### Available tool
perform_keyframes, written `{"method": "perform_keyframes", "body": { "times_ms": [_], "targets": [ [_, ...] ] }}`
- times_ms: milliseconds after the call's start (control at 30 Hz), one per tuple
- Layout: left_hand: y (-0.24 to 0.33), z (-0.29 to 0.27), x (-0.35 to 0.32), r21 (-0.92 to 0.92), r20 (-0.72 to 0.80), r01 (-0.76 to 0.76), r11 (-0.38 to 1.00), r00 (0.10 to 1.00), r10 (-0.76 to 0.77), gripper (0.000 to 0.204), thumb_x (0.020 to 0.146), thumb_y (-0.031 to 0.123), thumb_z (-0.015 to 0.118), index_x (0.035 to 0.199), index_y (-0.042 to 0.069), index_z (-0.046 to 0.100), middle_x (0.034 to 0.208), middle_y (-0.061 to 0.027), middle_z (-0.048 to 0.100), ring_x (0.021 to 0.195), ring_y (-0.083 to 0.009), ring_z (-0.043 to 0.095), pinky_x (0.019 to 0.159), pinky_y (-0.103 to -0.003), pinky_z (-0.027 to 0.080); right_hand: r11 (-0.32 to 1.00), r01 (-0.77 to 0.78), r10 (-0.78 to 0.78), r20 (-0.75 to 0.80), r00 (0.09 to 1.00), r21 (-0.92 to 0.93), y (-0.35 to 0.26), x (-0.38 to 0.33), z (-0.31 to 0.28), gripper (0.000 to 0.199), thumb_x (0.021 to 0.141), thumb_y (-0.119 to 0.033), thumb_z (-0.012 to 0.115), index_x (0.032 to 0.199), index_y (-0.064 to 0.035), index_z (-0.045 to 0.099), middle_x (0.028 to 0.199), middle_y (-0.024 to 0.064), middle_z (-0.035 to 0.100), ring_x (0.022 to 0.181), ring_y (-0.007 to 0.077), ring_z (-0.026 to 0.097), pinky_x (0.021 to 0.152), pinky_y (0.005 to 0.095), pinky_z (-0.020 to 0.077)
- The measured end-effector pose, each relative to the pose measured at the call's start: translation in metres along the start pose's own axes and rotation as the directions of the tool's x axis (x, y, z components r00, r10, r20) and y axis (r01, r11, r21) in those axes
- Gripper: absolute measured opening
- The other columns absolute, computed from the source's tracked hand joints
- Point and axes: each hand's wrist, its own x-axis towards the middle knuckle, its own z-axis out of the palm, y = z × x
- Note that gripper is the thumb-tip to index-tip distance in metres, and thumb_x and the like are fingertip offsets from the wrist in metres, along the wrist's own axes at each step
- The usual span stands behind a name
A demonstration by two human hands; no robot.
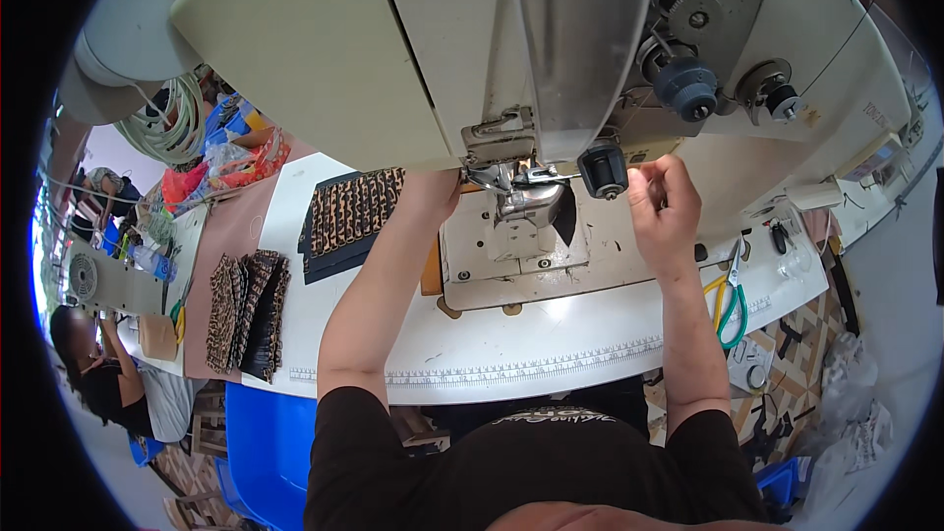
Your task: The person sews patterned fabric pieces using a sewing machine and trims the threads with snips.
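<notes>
A large cream sewing machine [324, 49] fills the upper part of the view. My left hand [435, 193] reaches in beside its presser foot; its fingers are hidden behind the machine head. To the right of the needle area, my right hand [669, 205] is closed, thumb against curled fingers, close to a black knob-like part [602, 172]. Whatever the fingers pinch, if anything, cannot be made out. Between the hands sits a shiny curved metal part [527, 205], with a small dark piece [564, 218] at its right side. Leopard-print pieces with dark edging [352, 214] lie by my left forearm.
Further left lies another leopard-print stack [246, 315]. Scissors with green and yellow handles [732, 307] rest at the table's right. A measuring strip [531, 368] follows the front edge. A blue bin [261, 452] stands below left. Another person [113, 379] sits at the far left.
</notes>
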Motion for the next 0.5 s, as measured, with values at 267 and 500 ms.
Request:
{"method": "perform_keyframes", "body": {
  "times_ms": [267,500],
  "targets": [
    [-0.005,0.016,0.013,-0.224,0.221,0.058,0.973,0.975,-0.007,0.030,0.084,0.020,0.054,0.109,0.006,0.048,0.101,-0.0063,0.056,0.088,-0.0171,0.056,0.076,-0.027,0.046,0.969,-0.155,0.163,-0.026,0.986,0.193,0.044,0.039,0.005,0.014,0.084,-0.013,0.051,0.089,0.0003,0.052,0.080,0.0007,0.053,0.071,0.0073,0.046,0.066,0.0212,0.0382],
    [-0.020,-0.007,-0.029,0.204,0.156,-0.367,0.908,0.928,0.340,0.023,0.084,0.014,0.054,0.104,0.002,0.051,0.095,-0.0057,0.057,0.086,-0.0114,0.055,0.076,-0.024,0.044,0.756,-0.586,0.375,0.540,0.753,0.292,0.025,0.017,-0.006,0.023,0.088,-0.023,0.050,0.097,-0.0013,0.051,0.093,0.0038,0.058,0.069,0.0048,0.046,0.064,0.0225,0.0418]
  ]
}}
